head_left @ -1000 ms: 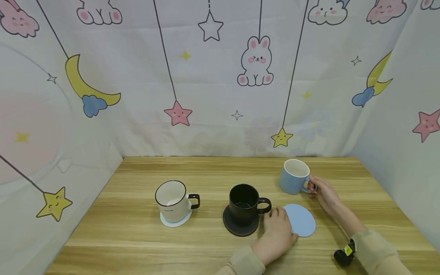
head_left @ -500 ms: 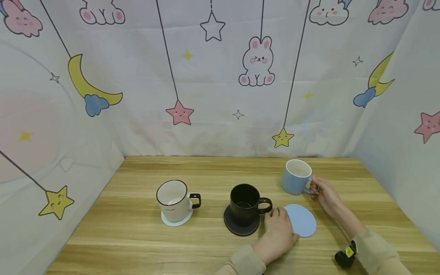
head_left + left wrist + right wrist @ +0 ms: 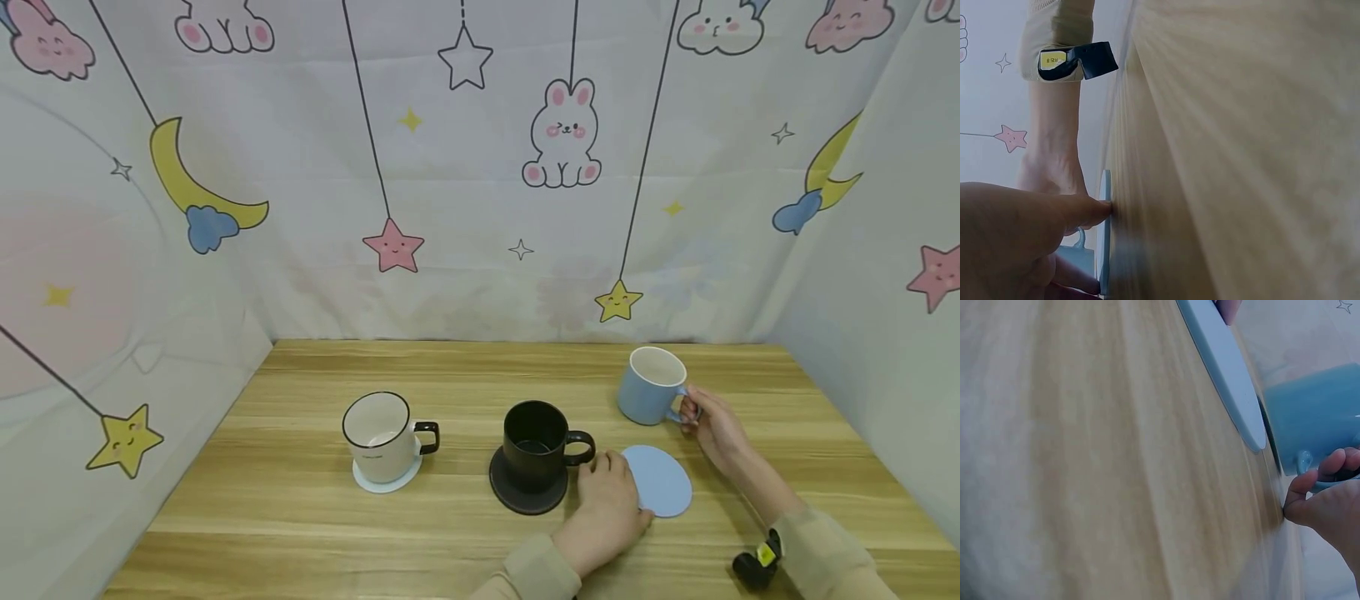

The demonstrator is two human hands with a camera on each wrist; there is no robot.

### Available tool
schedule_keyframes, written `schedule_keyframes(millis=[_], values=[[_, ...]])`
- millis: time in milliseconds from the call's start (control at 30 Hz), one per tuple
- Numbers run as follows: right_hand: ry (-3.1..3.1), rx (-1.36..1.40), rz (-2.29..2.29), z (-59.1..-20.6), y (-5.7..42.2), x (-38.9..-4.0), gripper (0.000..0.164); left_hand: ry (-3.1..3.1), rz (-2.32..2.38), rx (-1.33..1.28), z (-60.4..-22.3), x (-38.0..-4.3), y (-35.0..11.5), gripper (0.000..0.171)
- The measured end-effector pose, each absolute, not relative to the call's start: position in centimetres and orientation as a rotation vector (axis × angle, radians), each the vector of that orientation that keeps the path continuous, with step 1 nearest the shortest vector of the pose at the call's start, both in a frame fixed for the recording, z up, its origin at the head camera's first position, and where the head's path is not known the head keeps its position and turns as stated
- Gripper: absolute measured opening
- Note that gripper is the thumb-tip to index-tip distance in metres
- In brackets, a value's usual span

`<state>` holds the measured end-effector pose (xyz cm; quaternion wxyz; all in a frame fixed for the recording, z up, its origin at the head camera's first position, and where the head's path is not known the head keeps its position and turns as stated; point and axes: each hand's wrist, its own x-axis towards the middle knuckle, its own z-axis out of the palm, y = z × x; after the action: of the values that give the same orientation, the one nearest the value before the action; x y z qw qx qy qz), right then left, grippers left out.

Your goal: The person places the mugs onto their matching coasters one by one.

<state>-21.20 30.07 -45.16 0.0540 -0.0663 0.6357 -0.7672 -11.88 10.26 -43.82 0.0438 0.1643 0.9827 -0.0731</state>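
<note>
My right hand [image 3: 718, 429] holds the handle of a light blue mug [image 3: 647, 396] at the back right, its fingers curled round it. In the right wrist view, the blue mug [image 3: 1313, 415] has its base right at the table surface. A round light blue coaster [image 3: 662, 483] lies in front of that mug. At the coaster's left side, my left hand [image 3: 603, 508] grips the edge between thumb and fingers. Seen from the left wrist, the thumb presses the rim of the coaster [image 3: 1105, 234]. Close beside the left fingertips is the handle of a black mug [image 3: 534, 454].
Under the black mug lies a black coaster [image 3: 527, 500]. Further left, a white mug [image 3: 381, 454] with a black rim and handle stands on a pale coaster [image 3: 386, 485]. A patterned cloth [image 3: 480, 192] hangs behind and beside the wooden table [image 3: 337, 550].
The blue mug has shifted slightly right with my right hand. My left hand and the blue coaster have kept their place; the head view has swung a little.
</note>
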Motion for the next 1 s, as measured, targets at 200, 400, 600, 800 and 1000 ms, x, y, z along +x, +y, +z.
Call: schedule_keyframes(millis=[200,400,600,800,1000], values=[[1.911,-0.201,-2.357,-45.0,30.1,-20.8,0.037,3.003,-0.210,0.501,-43.8,-11.9,10.3,0.075],[1.918,-0.210,-2.364,-45.1,30.1,-20.5,0.037,3.004,-0.213,0.497,-43.9,-11.9,10.3,0.076],[1.936,-0.251,-2.346,-45.3,30.3,-20.1,0.037,3.007,-0.249,0.499,-43.9,-11.9,10.4,0.075],[1.904,-0.316,-2.361,-45.4,30.4,-19.6,0.037,3.003,-0.278,0.506,-43.9,-11.8,10.4,0.075],[1.894,-0.307,-2.369,-45.5,30.3,-19.0,0.038,3.020,-0.259,0.500,-44.1,-11.8,10.3,0.075]])
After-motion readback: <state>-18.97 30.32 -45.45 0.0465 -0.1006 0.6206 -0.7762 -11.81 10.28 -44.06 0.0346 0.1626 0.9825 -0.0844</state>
